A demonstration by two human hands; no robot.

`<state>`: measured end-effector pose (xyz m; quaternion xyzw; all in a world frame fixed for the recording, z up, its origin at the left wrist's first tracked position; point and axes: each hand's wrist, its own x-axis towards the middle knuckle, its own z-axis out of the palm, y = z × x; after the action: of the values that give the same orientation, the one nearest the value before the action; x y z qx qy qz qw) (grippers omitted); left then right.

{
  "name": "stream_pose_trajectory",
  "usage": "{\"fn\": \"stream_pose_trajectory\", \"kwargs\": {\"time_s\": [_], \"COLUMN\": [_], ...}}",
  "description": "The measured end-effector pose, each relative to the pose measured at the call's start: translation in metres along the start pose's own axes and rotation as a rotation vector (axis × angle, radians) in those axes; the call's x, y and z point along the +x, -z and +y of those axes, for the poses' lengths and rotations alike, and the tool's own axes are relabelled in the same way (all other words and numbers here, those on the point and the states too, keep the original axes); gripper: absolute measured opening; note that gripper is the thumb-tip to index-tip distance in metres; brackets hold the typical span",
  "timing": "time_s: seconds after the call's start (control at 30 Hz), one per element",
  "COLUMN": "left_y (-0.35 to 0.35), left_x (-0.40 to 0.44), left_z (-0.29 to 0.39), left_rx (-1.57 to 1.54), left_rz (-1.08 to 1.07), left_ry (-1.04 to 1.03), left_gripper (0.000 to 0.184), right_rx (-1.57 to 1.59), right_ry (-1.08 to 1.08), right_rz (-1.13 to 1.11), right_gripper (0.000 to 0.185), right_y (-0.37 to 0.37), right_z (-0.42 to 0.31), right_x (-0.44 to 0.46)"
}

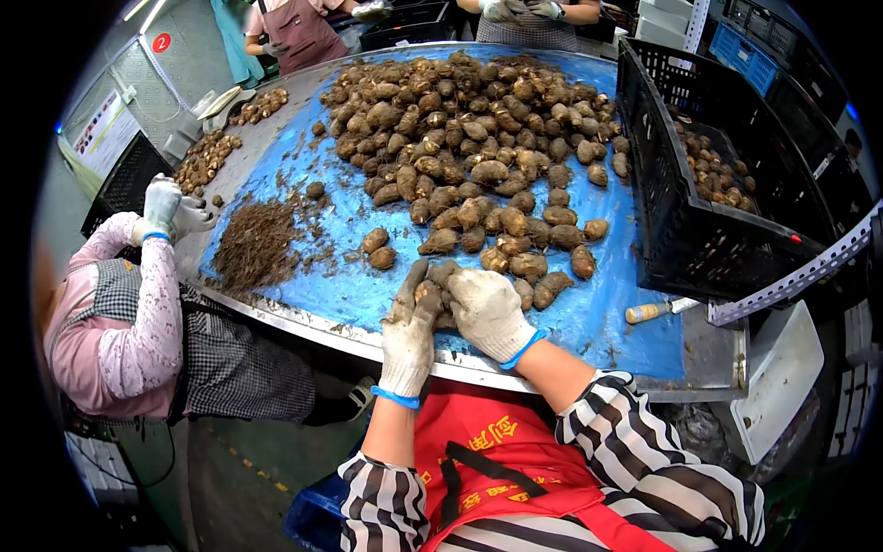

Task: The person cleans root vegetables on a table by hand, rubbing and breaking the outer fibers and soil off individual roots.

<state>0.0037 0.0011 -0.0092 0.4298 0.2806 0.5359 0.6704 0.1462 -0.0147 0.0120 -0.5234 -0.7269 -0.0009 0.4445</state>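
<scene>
Both of my hands wear dirty white knit gloves with blue bands at the wrists, and they meet at the table's near edge. My left hand (pixel 409 336) has its soiled fingers around a brown taro (pixel 427 293). Close against it, my right hand (pixel 486 313) is curled with its fingertips on the same spot, also on taro; the gloves partly hide what is between them. Just beyond lie loose taros (pixel 528 267) at the front of a large heap (pixel 460 129) on blue sheeting (pixel 340 290). Two taros (pixel 378 248) sit apart, left of the heap.
A pile of root hair and dirt (pixel 253 247) lies on the left. A wooden-handled tool (pixel 649 313) rests at the right. Black crates (pixel 727 230) with taros stand along the right edge. A co-worker (pixel 120 322) is at the left; two more people stand across the table.
</scene>
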Motion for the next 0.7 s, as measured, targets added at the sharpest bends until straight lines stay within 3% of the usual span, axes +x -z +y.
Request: {"fn": "stream_pose_trajectory", "kwargs": {"time_s": [0.17, 0.33, 0.57, 0.7], "left_y": [0.003, -0.004, 0.009, 0.021], "left_x": [-0.002, -0.003, 0.002, 0.0], "left_z": [-0.003, 0.01, 0.005, -0.004], "left_rx": [0.129, -0.013, -0.302, -0.273], "left_rz": [-0.007, -0.035, -0.083, -0.037], "left_ry": [-0.017, 0.042, 0.117, 0.067], "left_gripper": [0.061, 0.068, 0.069, 0.066], "right_rx": [0.061, 0.099, 0.178, 0.348], "right_ry": [-0.072, -0.06, -0.184, -0.155], "right_rz": [-0.049, -0.083, -0.218, -0.303], "right_gripper": [0.015, 0.016, 0.029, 0.041], "right_y": [0.004, 0.007, 0.011, 0.011], "right_z": [0.007, 0.011, 0.013, 0.01], "right_x": [-0.001, 0.0, 0.004, 0.008]}}
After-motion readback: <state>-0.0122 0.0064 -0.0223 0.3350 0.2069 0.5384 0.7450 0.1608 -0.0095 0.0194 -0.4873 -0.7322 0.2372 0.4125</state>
